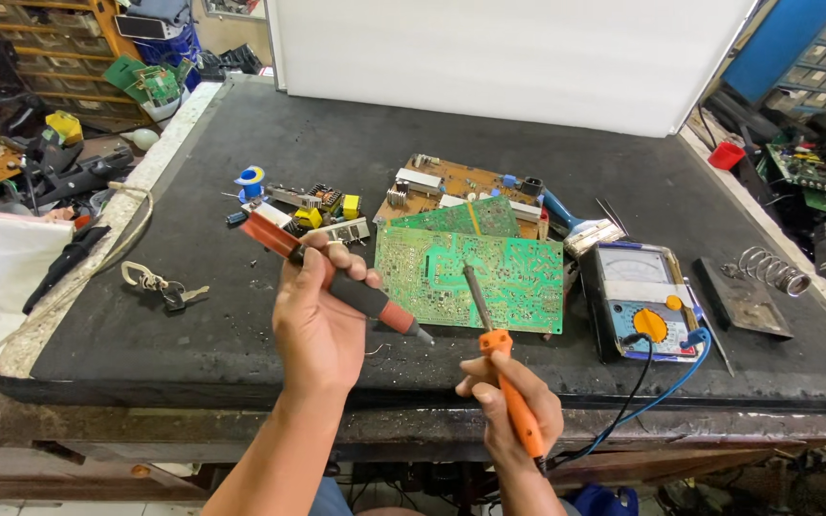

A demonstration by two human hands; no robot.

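My left hand (317, 320) grips a red and black desoldering pump (336, 282), its tip pointing right and down toward the near edge of a green circuit board (509, 277). My right hand (513, 401) holds an orange-handled soldering iron (499, 368). Its metal tip reaches up onto the solder side of the green board, near the middle. The board lies flat on the dark bench mat (193, 315). A second green board (466, 218) and a brown board (451, 180) lie behind it.
An analog multimeter (638, 296) with black and blue leads sits right of the board, a soldering iron stand (752, 287) further right. A brush (571, 220), small components (322, 205) and keys (164, 287) lie around. A white panel (509, 57) stands at the back.
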